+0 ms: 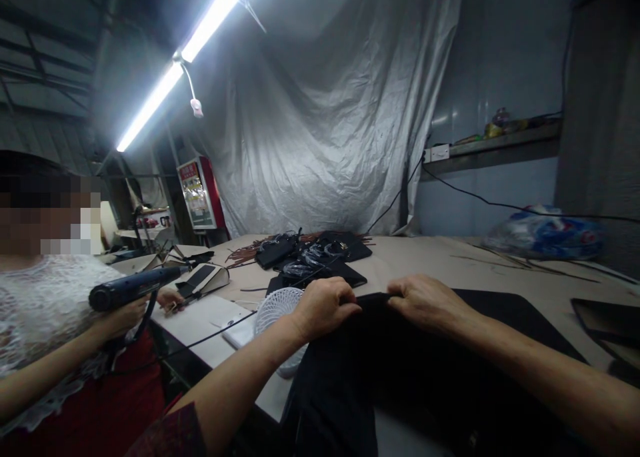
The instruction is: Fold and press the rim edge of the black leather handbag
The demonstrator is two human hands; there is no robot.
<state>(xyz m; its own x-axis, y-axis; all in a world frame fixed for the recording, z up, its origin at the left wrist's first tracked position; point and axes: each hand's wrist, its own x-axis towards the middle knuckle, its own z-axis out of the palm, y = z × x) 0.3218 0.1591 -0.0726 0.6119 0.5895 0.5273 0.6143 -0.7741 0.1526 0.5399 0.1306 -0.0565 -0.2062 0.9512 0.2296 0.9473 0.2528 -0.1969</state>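
Note:
My left hand (327, 304) and my right hand (423, 300) pinch the top edge of a black bag (345, 390) close in front of me. A short stretch of the edge shows between the two hands. Loose dark cloth hangs below my left hand, and a small metal glint lies low on the bag. Its inside is too dark to make out. Just beyond my left wrist stands a small white fan (280, 307). A flat black panel (510, 310) lies behind my right forearm; whether it joins the bag I cannot tell.
At left a co-worker holds a heat gun (135, 287), its cord crossing towards the fan. Black bags with plastic-wrapped parts (315, 254) and brown strips are heaped on the table (410, 260). A dark piece (607, 330) lies at right, a plastic bag (550, 234) behind it.

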